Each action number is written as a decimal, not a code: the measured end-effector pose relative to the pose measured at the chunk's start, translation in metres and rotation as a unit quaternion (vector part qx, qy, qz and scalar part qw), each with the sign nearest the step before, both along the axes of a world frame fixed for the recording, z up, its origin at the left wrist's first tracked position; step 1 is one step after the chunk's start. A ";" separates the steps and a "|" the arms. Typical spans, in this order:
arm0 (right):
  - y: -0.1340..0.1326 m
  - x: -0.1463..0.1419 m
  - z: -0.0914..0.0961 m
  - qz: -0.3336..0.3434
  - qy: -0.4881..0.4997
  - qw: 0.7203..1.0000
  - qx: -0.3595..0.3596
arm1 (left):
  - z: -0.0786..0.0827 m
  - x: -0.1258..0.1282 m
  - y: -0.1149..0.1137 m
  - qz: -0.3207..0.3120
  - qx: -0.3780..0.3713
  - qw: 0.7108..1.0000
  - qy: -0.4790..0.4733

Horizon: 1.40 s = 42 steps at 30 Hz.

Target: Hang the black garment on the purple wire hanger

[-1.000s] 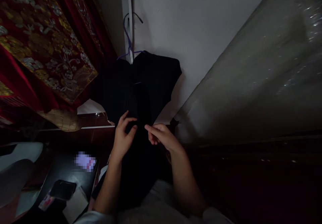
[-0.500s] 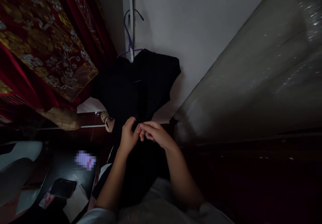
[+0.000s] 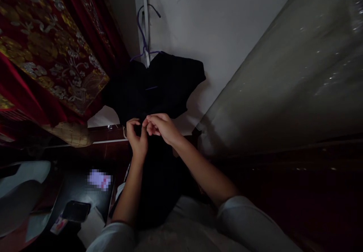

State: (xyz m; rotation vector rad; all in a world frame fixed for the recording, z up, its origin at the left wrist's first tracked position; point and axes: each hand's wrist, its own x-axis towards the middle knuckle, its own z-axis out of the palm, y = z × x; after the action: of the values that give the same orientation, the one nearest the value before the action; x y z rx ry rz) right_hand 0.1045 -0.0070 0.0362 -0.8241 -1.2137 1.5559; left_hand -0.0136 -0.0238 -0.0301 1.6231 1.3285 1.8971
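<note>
A black short-sleeved garment (image 3: 170, 80) hangs in front of me from a purple hanger (image 3: 143, 36). Low on its front, my left hand (image 3: 137, 136) curls around the dark cloth, thumb up and fingers bent. Beside it my right hand (image 3: 161, 128) is closed, its thumb and forefinger pinched together close to my left thumb. The cloth at my fingertips is too dark to show its edge or any small part between them. Both forearms reach up from grey sleeves.
Red embroidered cloth (image 3: 53, 51) hangs at the left. Below it, a black stool-like surface (image 3: 76, 186) bears a dark phone (image 3: 76, 211), a blurred bright screen (image 3: 99, 179) and papers. A large plastic-covered panel (image 3: 278, 93) leans at the right against the pale wall (image 3: 215, 17).
Both hands have moved up and a little left along the garment's front. The garment's lower part has shifted with them, and the view has tilted slightly.
</note>
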 end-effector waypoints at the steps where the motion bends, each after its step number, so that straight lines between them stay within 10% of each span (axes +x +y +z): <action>1: -0.004 -0.001 -0.002 -0.004 0.000 1.000 0.000 | -0.005 0.002 -0.004 0.001 0.006 1.000 -0.009; 10: -0.040 -0.010 -0.035 -0.025 0.020 0.997 -0.065 | -0.030 0.010 -0.023 -0.002 -0.030 0.998 0.051; 20: -0.039 0.008 -0.028 -0.017 0.023 0.996 -0.083 | -0.022 0.006 -0.025 -0.068 -0.077 0.991 0.087; 31: 0.029 0.040 0.099 -0.140 0.047 0.983 0.106 | -0.031 0.011 -0.036 -0.223 -0.228 0.931 0.177; 36: 0.016 0.034 0.100 -0.179 0.077 0.972 0.131 | 0.025 0.003 -0.041 -0.329 -0.232 0.874 0.271; 42: 0.020 0.031 0.084 -0.156 0.012 0.978 0.141 | 0.131 -0.003 0.003 -0.191 0.004 0.976 0.105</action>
State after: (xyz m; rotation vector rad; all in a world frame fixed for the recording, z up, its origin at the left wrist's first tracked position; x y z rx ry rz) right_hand 0.1356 0.0125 0.1205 -0.7639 -1.1886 1.1085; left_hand -0.0168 -0.0212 0.1014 1.9609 0.9856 1.5398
